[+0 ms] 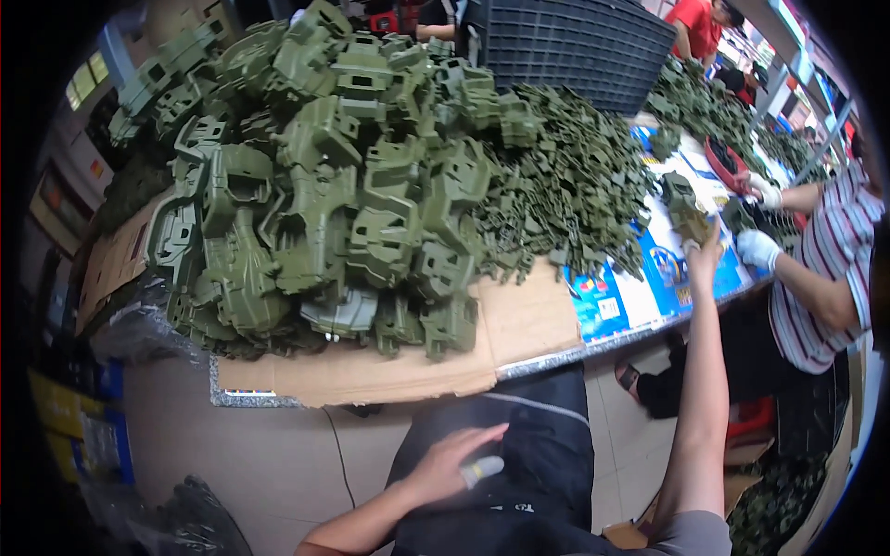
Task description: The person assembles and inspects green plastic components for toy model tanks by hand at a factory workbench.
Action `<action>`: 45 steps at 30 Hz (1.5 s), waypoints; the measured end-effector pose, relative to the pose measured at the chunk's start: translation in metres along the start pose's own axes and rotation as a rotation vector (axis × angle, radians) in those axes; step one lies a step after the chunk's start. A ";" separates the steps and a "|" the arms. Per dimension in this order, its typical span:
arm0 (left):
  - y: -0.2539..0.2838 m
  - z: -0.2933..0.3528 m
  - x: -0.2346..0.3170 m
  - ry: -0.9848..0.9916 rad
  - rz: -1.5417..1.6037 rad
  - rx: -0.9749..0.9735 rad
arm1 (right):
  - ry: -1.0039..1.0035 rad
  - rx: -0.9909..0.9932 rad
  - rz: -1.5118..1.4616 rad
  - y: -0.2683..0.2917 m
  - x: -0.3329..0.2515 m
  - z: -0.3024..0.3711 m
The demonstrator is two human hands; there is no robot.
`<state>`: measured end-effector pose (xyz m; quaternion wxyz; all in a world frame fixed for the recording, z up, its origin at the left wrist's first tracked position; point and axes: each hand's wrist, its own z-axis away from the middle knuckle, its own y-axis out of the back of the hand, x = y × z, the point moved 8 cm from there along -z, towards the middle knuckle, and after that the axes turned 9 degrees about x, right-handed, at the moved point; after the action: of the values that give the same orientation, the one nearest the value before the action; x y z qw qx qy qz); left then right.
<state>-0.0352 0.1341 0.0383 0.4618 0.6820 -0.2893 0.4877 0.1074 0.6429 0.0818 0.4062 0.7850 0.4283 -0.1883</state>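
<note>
My right arm is stretched out to the right side of the table, and my right hand [706,252] is closed on the near end of an olive-green moulded plastic part [683,196]. Part of that grip is blurred. Over my dark-clad lap hangs my left hand [459,461], holding nothing, its fingers stretched out and a pale cover with a yellow band on one digit. Across the table from it rises a tall heap of large olive-green plastic shells [315,176]. Right of the heap spreads a pile of small flat green pieces [565,185].
Cardboard [528,310] and blue-white printed sheets [603,301] cover the table's near edge. A black ribbed crate [575,46] stands behind the piles. At right, a co-worker in a striped shirt [825,250] wears white gloves [758,248], near a red basket [726,165]. Black plastic bags [199,519] lie lower left.
</note>
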 end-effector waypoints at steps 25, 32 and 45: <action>0.073 -0.003 0.048 -0.368 -0.027 0.406 | 0.475 -0.913 -0.670 0.116 -0.277 0.185; -0.029 0.030 0.016 0.063 0.222 -0.367 | 0.078 -1.283 -0.865 0.076 -0.243 0.290; -0.002 0.062 -0.030 0.415 0.962 -0.047 | 0.249 -1.154 -0.775 0.083 -0.229 0.331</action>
<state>-0.0197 0.0767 0.0042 0.2481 0.3506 -0.4832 0.7629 0.0647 0.2343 0.0706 0.6092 0.2510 0.7516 0.0290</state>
